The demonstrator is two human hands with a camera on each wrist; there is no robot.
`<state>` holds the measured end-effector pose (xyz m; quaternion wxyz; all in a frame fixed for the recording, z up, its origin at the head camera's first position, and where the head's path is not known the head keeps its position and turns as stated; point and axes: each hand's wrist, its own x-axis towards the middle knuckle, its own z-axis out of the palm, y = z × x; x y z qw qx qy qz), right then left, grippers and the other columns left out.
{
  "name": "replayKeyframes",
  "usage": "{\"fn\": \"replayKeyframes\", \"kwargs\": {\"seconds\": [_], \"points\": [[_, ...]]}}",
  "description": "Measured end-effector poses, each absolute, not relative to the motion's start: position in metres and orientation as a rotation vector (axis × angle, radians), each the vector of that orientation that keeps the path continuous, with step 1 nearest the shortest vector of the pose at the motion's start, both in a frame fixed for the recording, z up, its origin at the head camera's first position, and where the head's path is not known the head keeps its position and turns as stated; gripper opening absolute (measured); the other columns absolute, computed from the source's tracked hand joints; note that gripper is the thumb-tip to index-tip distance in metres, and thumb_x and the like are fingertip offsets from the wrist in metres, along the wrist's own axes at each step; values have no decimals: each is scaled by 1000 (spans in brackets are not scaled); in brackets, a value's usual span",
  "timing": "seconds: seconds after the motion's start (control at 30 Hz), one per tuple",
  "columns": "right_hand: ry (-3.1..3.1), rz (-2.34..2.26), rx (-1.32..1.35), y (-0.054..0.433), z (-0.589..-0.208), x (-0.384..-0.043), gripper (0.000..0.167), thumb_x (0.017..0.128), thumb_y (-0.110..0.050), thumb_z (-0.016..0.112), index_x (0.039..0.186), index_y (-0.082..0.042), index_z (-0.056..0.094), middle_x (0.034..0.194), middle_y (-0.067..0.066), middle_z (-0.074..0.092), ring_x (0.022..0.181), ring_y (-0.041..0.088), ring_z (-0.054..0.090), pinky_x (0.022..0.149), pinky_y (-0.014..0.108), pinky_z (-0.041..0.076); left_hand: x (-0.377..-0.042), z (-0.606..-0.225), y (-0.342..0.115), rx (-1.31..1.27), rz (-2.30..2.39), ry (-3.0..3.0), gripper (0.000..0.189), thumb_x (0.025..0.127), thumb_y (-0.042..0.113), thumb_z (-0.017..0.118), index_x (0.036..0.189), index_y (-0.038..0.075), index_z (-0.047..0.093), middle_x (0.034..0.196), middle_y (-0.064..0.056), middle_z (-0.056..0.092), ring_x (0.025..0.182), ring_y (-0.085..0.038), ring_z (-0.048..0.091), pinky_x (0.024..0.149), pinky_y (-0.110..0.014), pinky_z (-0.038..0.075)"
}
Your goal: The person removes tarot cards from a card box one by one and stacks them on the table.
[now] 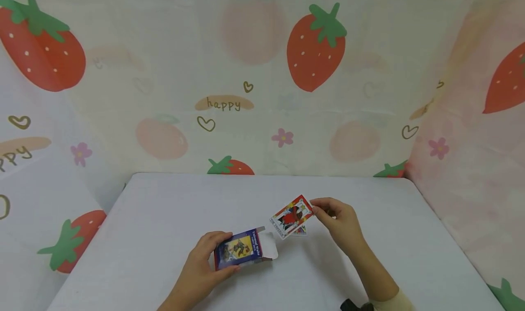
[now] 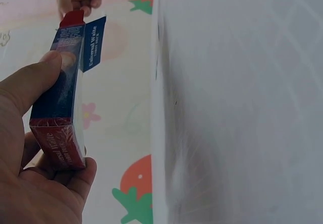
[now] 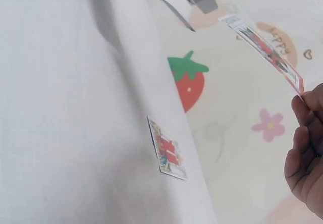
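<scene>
My left hand [image 1: 203, 261] grips a blue tarot card box [image 1: 238, 249] around its closed end. The box's white flap [image 1: 268, 246] stands open toward the right. In the left wrist view the thumb lies on the blue face of the box [image 2: 58, 90], and fingers wrap under its red end. My right hand [image 1: 338, 220] pinches a tarot card [image 1: 292, 216] with a red-edged picture by one corner, between thumb and forefinger. Held in the air, that card [image 3: 265, 50] is apart from the box. Below it another card [image 3: 169, 151] lies on the table, partly hidden in the head view.
A white cloth covers the table [image 1: 164, 211]. Behind it hangs a backdrop [image 1: 262, 83] printed with strawberries, hearts and flowers, which also runs along both sides. A dark object [image 1: 356, 305] sits by the right sleeve at the bottom edge.
</scene>
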<state>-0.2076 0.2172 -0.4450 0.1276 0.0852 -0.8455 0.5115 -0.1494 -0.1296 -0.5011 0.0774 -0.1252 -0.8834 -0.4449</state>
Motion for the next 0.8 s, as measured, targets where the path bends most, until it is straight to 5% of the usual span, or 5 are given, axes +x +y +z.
{"fn": "replayKeyframes", "kwargs": {"seconds": [0.8], "points": [[-2543,1417,334,223,-446,-256,13,98,-15,70,108,-11,77,91,4,72,78,20,57,61,24,47,-148,-500,-128,-369,-1340,-2670,73,71,29,96,134,35,60,134,16,56,125,-10,54,109,-48,48]]}}
